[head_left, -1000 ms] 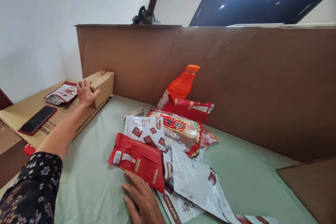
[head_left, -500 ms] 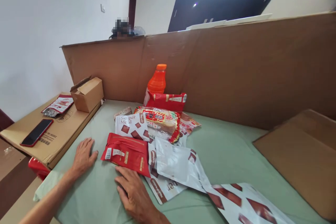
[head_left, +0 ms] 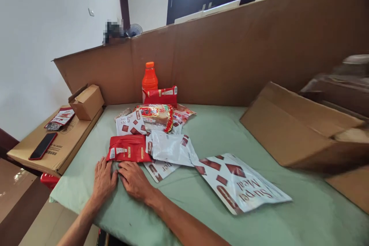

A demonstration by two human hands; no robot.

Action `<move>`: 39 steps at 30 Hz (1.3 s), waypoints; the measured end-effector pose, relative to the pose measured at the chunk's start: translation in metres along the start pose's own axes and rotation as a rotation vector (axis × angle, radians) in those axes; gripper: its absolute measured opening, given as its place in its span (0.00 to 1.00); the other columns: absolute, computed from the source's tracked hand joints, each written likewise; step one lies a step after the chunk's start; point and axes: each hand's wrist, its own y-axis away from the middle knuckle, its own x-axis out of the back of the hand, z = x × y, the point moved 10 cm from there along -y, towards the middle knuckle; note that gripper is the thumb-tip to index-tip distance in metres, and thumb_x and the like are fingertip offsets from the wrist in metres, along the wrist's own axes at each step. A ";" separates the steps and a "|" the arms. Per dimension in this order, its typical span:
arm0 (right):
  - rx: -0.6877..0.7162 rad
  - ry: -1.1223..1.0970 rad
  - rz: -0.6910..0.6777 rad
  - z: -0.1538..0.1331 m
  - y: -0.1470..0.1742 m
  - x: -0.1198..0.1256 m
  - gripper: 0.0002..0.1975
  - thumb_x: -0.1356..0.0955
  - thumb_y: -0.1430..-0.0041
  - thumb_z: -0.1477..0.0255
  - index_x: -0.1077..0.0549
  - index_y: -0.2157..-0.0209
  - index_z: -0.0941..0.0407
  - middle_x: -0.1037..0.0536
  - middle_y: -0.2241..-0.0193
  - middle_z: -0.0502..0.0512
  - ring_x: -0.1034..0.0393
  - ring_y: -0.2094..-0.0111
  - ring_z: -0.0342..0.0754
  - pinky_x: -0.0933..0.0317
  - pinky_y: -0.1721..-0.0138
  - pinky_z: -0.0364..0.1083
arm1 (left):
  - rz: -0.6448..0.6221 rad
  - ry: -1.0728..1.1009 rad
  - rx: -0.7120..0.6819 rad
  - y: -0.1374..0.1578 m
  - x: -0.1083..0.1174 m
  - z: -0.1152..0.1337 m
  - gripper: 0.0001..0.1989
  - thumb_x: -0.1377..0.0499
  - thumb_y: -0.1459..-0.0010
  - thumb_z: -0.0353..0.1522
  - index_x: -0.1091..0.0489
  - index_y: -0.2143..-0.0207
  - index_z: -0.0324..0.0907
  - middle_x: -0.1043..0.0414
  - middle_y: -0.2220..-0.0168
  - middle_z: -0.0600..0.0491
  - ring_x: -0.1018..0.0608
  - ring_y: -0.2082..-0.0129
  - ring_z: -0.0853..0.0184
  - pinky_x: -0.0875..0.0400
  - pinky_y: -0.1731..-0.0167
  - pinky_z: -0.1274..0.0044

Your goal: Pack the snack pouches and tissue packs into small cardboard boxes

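Observation:
My left hand (head_left: pixel 103 180) lies flat on the green cloth (head_left: pixel 213 203), its fingertips at the lower left edge of a red packet (head_left: pixel 130 149). Beside it, my right hand (head_left: pixel 135 181) rests palm down, fingertips close to the same packet's lower edge; neither hand grips anything. Behind the red packet lie a white Super Meal pouch (head_left: pixel 131 123) and a clear bread packet (head_left: pixel 155 117) with red trim. A plain white pouch (head_left: pixel 171 148) sits to the right, partly over another pouch (head_left: pixel 163 171). Nearer the front, a larger Super Meal pouch (head_left: pixel 242 180) lies apart from my hands.
An orange bottle (head_left: pixel 150 78) and a second red packet (head_left: pixel 161 97) stand before the cardboard wall (head_left: pixel 216 54). An open carton (head_left: pixel 300 127) is at right. At left, a flat carton (head_left: pixel 65 153) bears a phone (head_left: pixel 43 146), a small box (head_left: pixel 88 103) and a pouch (head_left: pixel 60 118).
My view has swung to the right, showing more of the carton there. My left hand has moved in beside my right hand, up to the red packet. The packets look unmoved.

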 end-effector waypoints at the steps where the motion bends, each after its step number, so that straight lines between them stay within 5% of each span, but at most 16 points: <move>1: -0.002 -0.002 -0.009 0.000 0.000 0.000 0.11 0.34 0.38 0.78 0.22 0.55 0.58 0.22 0.48 0.62 0.31 0.44 0.53 0.39 0.41 0.54 | 0.003 0.010 0.000 0.001 0.000 0.005 0.21 0.48 0.38 0.32 0.30 0.44 0.39 0.30 0.39 0.38 0.30 0.36 0.49 0.38 0.36 0.52; 6: -0.059 0.032 0.003 0.002 0.004 0.009 0.10 0.34 0.35 0.74 0.23 0.56 0.58 0.26 0.43 0.64 0.34 0.43 0.56 0.40 0.41 0.56 | 0.027 0.059 -0.012 -0.005 0.005 0.014 0.24 0.47 0.43 0.31 0.31 0.44 0.43 0.26 0.42 0.41 0.25 0.40 0.52 0.32 0.39 0.55; 10: -0.154 0.079 0.065 0.007 0.011 0.023 0.14 0.34 0.36 0.71 0.26 0.51 0.60 0.37 0.34 0.70 0.37 0.41 0.62 0.39 0.43 0.61 | 0.011 0.086 -0.036 -0.040 0.005 0.019 0.22 0.45 0.47 0.31 0.27 0.49 0.43 0.22 0.47 0.43 0.22 0.44 0.52 0.29 0.42 0.57; 16: -0.161 0.092 0.013 0.017 0.001 0.049 0.21 0.26 0.44 0.69 0.25 0.51 0.63 0.21 0.51 0.65 0.27 0.51 0.57 0.32 0.49 0.53 | -0.012 0.134 -0.051 -0.096 0.004 0.045 0.14 0.45 0.49 0.38 0.24 0.65 0.42 0.18 0.60 0.42 0.18 0.54 0.49 0.27 0.48 0.57; 19: -0.111 0.051 -0.029 0.026 0.004 0.088 0.14 0.22 0.49 0.66 0.20 0.60 0.54 0.17 0.61 0.49 0.23 0.59 0.47 0.30 0.57 0.43 | -0.004 0.201 -0.084 -0.103 0.014 0.056 0.17 0.46 0.53 0.44 0.23 0.70 0.45 0.16 0.64 0.44 0.17 0.58 0.47 0.23 0.53 0.61; 21: -0.118 0.034 0.029 0.037 0.021 0.133 0.10 0.24 0.45 0.66 0.19 0.61 0.51 0.16 0.59 0.44 0.23 0.56 0.43 0.33 0.53 0.39 | 0.000 0.258 -0.105 -0.103 0.021 0.060 0.17 0.46 0.55 0.46 0.23 0.72 0.47 0.16 0.65 0.46 0.16 0.60 0.48 0.21 0.57 0.63; 25: -0.305 0.056 0.261 0.076 0.092 0.228 0.12 0.32 0.36 0.71 0.21 0.52 0.55 0.20 0.47 0.55 0.28 0.43 0.47 0.38 0.41 0.45 | 0.008 0.350 -0.076 -0.098 0.025 0.056 0.17 0.45 0.55 0.47 0.22 0.75 0.48 0.16 0.68 0.47 0.16 0.64 0.49 0.20 0.63 0.65; 27: -0.401 0.071 0.319 0.096 0.135 0.251 0.14 0.35 0.36 0.71 0.22 0.52 0.55 0.21 0.46 0.59 0.28 0.44 0.51 0.35 0.43 0.51 | 0.006 0.387 -0.048 -0.094 0.022 0.053 0.17 0.45 0.54 0.47 0.22 0.74 0.48 0.16 0.68 0.48 0.16 0.65 0.51 0.21 0.65 0.67; 30: -0.499 0.097 0.307 0.118 0.190 0.240 0.18 0.31 0.41 0.69 0.22 0.49 0.53 0.24 0.42 0.62 0.32 0.39 0.59 0.39 0.39 0.61 | 0.021 0.431 0.000 -0.085 0.017 0.050 0.18 0.44 0.52 0.48 0.22 0.71 0.47 0.16 0.66 0.48 0.16 0.65 0.53 0.22 0.65 0.68; 33: -0.623 0.221 0.221 0.139 0.226 0.200 0.32 0.27 0.48 0.65 0.28 0.40 0.52 0.36 0.32 0.65 0.42 0.33 0.64 0.43 0.37 0.65 | 0.041 0.475 0.031 -0.075 0.015 0.051 0.19 0.45 0.50 0.48 0.22 0.70 0.46 0.16 0.66 0.49 0.16 0.64 0.55 0.22 0.62 0.69; 36: -0.638 0.340 0.157 0.153 0.230 0.171 0.33 0.28 0.45 0.66 0.31 0.37 0.55 0.41 0.31 0.68 0.45 0.32 0.65 0.43 0.38 0.65 | 0.040 0.514 0.040 -0.068 0.017 0.055 0.20 0.45 0.49 0.49 0.22 0.70 0.45 0.17 0.68 0.50 0.17 0.66 0.58 0.22 0.64 0.72; 39: -0.621 0.426 0.190 0.169 0.209 0.176 0.25 0.33 0.37 0.70 0.30 0.38 0.55 0.38 0.32 0.66 0.44 0.32 0.61 0.44 0.37 0.62 | 0.046 0.531 0.052 -0.067 0.022 0.055 0.20 0.45 0.49 0.49 0.23 0.70 0.45 0.17 0.68 0.50 0.17 0.66 0.58 0.23 0.68 0.73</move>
